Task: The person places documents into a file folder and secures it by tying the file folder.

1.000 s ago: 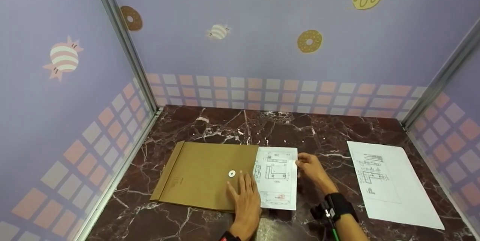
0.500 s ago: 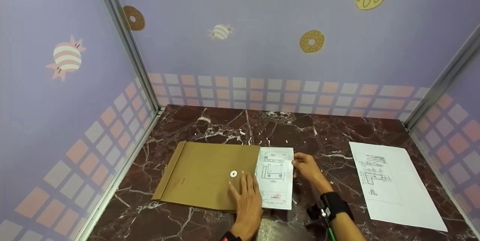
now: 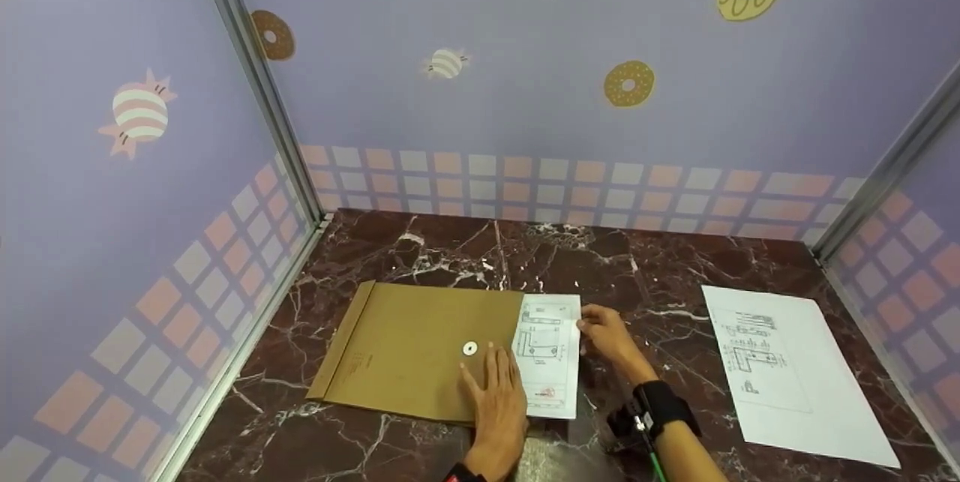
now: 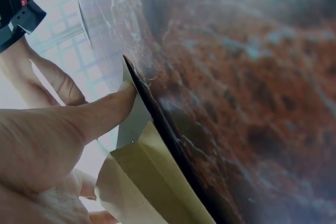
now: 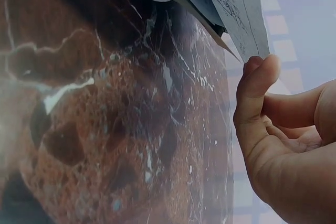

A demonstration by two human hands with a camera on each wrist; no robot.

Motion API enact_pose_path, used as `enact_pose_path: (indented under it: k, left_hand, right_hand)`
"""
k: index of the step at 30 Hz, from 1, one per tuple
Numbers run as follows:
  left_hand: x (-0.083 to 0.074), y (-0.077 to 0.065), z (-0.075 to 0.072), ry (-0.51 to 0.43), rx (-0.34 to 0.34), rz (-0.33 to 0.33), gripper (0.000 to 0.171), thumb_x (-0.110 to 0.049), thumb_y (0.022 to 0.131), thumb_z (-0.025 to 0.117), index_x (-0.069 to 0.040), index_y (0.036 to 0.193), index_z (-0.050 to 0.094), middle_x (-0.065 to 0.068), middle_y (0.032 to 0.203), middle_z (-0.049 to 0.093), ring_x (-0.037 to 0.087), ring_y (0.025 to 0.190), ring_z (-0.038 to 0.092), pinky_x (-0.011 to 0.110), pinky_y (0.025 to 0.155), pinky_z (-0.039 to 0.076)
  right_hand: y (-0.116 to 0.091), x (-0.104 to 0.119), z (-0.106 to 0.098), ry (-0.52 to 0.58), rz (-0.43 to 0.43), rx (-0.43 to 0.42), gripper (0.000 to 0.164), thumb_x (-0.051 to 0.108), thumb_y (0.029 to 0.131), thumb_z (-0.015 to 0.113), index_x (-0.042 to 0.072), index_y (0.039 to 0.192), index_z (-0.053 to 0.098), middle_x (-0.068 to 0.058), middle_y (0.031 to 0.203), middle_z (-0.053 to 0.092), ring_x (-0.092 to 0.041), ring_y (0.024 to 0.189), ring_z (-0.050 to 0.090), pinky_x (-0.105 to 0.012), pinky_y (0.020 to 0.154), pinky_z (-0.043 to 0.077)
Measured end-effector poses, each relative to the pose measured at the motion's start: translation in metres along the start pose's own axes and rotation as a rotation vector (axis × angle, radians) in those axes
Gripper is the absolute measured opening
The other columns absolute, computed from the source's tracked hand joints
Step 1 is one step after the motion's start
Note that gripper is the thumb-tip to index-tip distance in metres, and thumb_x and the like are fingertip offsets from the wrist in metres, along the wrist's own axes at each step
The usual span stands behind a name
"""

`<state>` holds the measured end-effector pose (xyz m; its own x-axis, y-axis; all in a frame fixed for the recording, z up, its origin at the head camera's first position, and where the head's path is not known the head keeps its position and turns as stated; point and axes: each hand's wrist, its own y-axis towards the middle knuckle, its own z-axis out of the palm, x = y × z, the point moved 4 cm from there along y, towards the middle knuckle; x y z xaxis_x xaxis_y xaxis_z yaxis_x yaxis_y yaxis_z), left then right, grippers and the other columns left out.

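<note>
A brown paper document envelope (image 3: 412, 347) with a white round button (image 3: 469, 348) lies flat on the dark marble-patterned table. From its right-hand opening sticks part of a sheet of paper (image 3: 553, 362) printed with a technical drawing. My left hand (image 3: 496, 411) rests on the envelope near that opening, fingers straight and spread. The left wrist view shows its thumb (image 4: 107, 114) stretched along the opening beside a folded brown edge (image 4: 157, 177). My right hand (image 3: 611, 336) pinches the right edge of the sheet (image 5: 239, 9) between thumb and fingertips, slightly above the table in the right wrist view.
Another drawing sheet (image 3: 810, 377) lies on the table (image 3: 660, 264) at the right. Purple walls (image 3: 450, 115) with sweets and tiles pictured on them close off the back and sides. Each wrist wears a dark strap, the right one (image 3: 664, 411) with a green cable.
My right hand has moved left with the sheet, so less of it shows outside the envelope. The left hand keeps its place on the envelope; the head view has shifted slightly.
</note>
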<state>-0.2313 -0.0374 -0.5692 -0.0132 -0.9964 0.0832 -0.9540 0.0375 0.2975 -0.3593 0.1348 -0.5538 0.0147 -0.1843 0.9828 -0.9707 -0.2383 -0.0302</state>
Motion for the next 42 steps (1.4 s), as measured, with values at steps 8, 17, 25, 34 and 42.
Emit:
enact_pose_path:
  k: [8,17,25,34,42]
  left_hand:
    - [0.000,-0.001,-0.001,-0.010,0.040,0.008,0.104,-0.043,0.056,0.091,-0.005,0.144,0.050,0.014,0.151,0.046,0.030,0.146,0.035,0.070,0.109,0.030]
    - [0.001,-0.001,0.001,-0.017,0.065,0.006,0.105,-0.043,0.057,0.091,-0.004,0.145,0.048,0.015,0.151,0.045,0.030,0.146,0.035,0.070,0.110,0.028]
    - [0.002,-0.002,0.002,-0.025,0.059,0.010,0.107,-0.046,0.055,0.091,-0.003,0.144,0.049,0.015,0.152,0.045,0.030,0.146,0.035,0.071,0.109,0.028]
    - [0.002,-0.003,0.002,-0.026,0.004,0.007,0.099,-0.037,0.057,0.091,-0.004,0.142,0.052,0.014,0.148,0.049,0.029,0.144,0.038,0.070,0.107,0.031]
    - [0.000,-0.003,0.001,0.002,-0.089,-0.004,0.058,-0.016,0.084,0.068,-0.006,0.140,0.055,0.010,0.142,0.054,0.026,0.141,0.043,0.068,0.104,0.036]
  right_hand:
    - [0.005,0.001,0.005,-0.035,0.053,-0.030,0.024,-0.007,0.096,0.049,-0.018,0.116,0.056,-0.018,0.089,0.065,-0.020,0.066,0.061,-0.042,0.055,0.057]
    - [0.007,0.002,0.013,-0.095,-0.021,-0.026,0.024,-0.010,0.093,0.051,-0.020,0.113,0.058,-0.025,0.092,0.066,-0.019,0.073,0.062,-0.040,0.057,0.058]
    - [0.010,0.005,0.022,-0.116,-0.015,0.009,0.024,-0.008,0.094,0.049,-0.018,0.114,0.058,-0.027,0.093,0.066,-0.024,0.070,0.062,-0.042,0.058,0.056]
    - [0.013,0.005,0.032,-0.077,-0.002,0.035,0.024,-0.009,0.094,0.048,-0.021,0.114,0.054,-0.021,0.086,0.063,-0.017,0.051,0.058,-0.038,0.051,0.057]
    - [0.012,0.006,0.038,-0.017,-0.011,0.067,0.024,-0.009,0.095,0.046,-0.021,0.114,0.054,-0.014,0.083,0.060,-0.020,0.056,0.058,-0.043,0.054,0.058]
